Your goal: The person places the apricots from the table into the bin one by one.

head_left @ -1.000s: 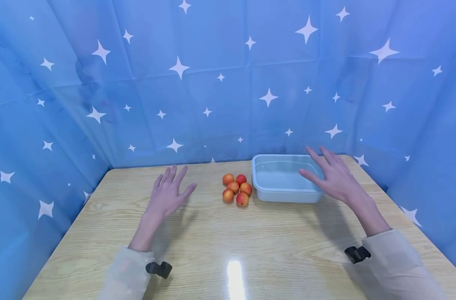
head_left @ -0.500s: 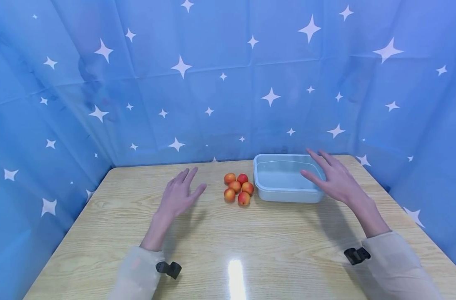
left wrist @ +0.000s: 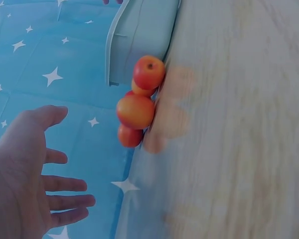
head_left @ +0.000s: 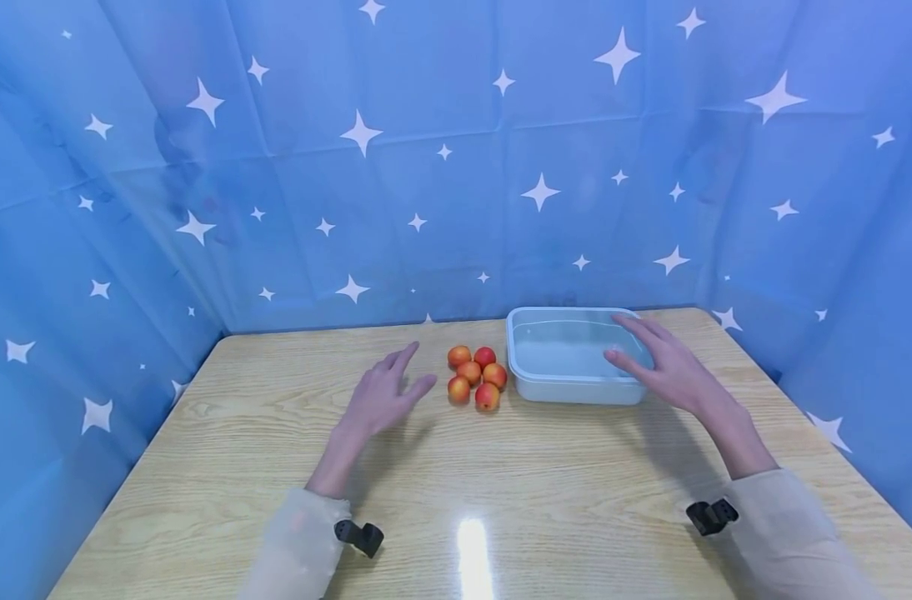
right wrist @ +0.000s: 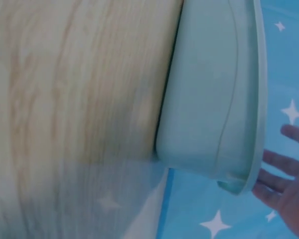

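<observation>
Several small round fruits [head_left: 468,372], red and yellow like little apples, lie bunched on the table. Right beside them is a light blue plastic tub [head_left: 576,393] with nothing inside. My left hand [head_left: 379,402] hovers just left of the bunch, fingers extended and thumb apart, holding nothing; the left wrist view shows its palm side and the fruits [left wrist: 136,111] beyond. Over the tub's right end reaches my right hand [head_left: 669,371], its fingers loosely extended. In the right wrist view, the fingers of that right hand [right wrist: 291,186] are right at the rim of the tub [right wrist: 204,94].
The wooden table [head_left: 426,492] has its back edge just behind the tub and fruits. A blue curtain with white stars [head_left: 441,183] hangs behind and along both sides. Each sleeve cuff carries a small black camera [head_left: 358,537].
My left hand has moved rightward, closer to the fruits. The right hand's fingers have dipped slightly and drawn closer together over the tub. Fruits and tub stay in place.
</observation>
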The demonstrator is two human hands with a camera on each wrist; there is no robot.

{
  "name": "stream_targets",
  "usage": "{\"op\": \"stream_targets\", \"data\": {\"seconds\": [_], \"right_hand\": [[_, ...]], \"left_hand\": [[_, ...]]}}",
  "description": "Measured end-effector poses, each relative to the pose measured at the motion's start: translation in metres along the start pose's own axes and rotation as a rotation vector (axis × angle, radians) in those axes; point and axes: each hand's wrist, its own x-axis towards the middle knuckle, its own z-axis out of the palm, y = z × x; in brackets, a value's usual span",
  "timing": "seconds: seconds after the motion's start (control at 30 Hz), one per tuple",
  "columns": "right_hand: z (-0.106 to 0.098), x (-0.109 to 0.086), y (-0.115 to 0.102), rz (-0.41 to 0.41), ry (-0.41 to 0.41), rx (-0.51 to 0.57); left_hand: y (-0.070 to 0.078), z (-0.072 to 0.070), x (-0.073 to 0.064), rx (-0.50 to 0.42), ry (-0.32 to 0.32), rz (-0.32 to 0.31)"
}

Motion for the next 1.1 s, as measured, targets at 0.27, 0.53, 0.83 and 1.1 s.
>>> {"op": "stream_targets", "data": {"seconds": [0.27,0.53,0.83,1.1], "right_hand": [[0.007,0.002,0.003,-0.038,-0.034,0.042],[0.013,-0.001,0.004,-0.049,-0.044,0.102],[0.018,-0.004,0.008,-0.064,-0.03,0.088],[0.019,-0.005,0.009,-0.043,-0.055,0.107]], "left_hand": [[0.006,0.013,0.004,-0.046,-0.046,-0.014],[0.011,0.023,0.008,-0.105,-0.061,-0.007],[0.017,0.035,0.013,-0.168,-0.078,-0.028],[0.02,0.047,0.017,-0.25,-0.096,-0.031]]}}
